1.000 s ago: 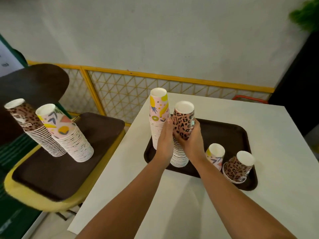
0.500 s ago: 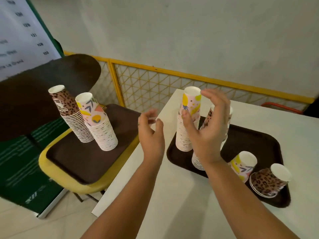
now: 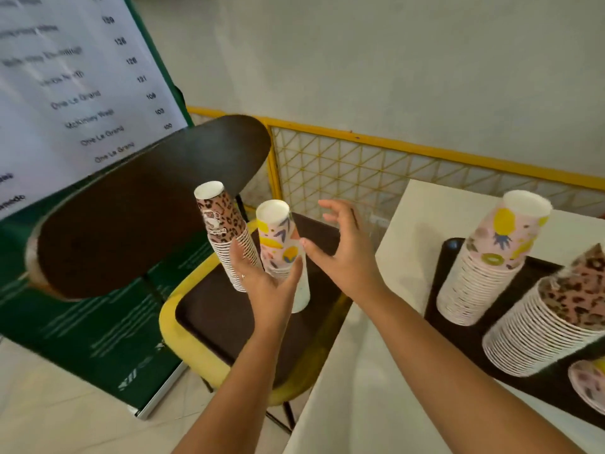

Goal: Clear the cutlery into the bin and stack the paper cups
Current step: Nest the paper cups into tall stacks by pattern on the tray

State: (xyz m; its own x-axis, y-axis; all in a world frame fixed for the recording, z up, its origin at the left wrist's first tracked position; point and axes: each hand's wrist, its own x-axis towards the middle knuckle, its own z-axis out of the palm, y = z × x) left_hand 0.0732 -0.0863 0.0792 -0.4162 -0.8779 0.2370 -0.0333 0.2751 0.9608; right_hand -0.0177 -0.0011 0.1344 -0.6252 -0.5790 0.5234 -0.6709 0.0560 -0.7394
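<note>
- Left hand (image 3: 265, 283): fingers released, straight, by the fruit-print cup stack (image 3: 283, 253) on the chair tray (image 3: 212, 319).
- Right hand (image 3: 347, 253): fingers spread, grasping nothing.
- Leopard-print cup stack (image 3: 226, 234): just beside it.
- Sign (image 3: 72, 86): reads "One Le Grand", "126", "109".
- Worktop (image 3: 376, 388): carries further stacks.

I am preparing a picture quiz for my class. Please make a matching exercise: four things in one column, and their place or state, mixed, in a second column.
Things:
1. fruit stack
2. leopard stack
3. right hand
4. sign

Place or state:
A. open in the air, holding nothing
B. on the tray on the yellow chair
C. on the tray on the white table
D. behind the chair, with names and numbers

Pairs: 1-C, 2-B, 3-A, 4-D
</note>
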